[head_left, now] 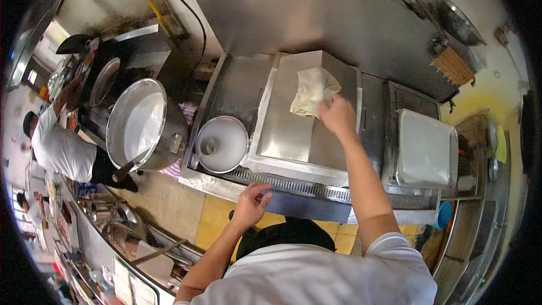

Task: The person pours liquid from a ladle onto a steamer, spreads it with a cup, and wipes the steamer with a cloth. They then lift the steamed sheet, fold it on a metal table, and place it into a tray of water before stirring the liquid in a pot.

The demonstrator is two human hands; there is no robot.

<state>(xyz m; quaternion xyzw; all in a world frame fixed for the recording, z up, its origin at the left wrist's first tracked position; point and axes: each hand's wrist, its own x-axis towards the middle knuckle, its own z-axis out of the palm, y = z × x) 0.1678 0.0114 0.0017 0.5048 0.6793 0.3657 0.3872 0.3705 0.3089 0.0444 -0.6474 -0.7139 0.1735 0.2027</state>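
Observation:
A pale, crumpled cloth (313, 90) lies spread against the sloped stainless steel cover (285, 135) of the cooking station. My right hand (337, 116) is closed on the cloth's lower right corner, arm stretched forward. Nearer to me, my left hand (251, 204) hovers by the station's front edge, its fingers loosely bent and apart, with nothing in them. Just beyond that hand sits a round metal lid or pan (222, 144) with a ring-shaped piece on it.
A large metal pot (138, 127) stands at left, a handled tool across its rim. On the right is a rectangular metal tray (426, 149). A slotted grate (293, 185) runs along the station's front. A wok (451, 17) hangs upper right. Another person (68, 147) works at far left.

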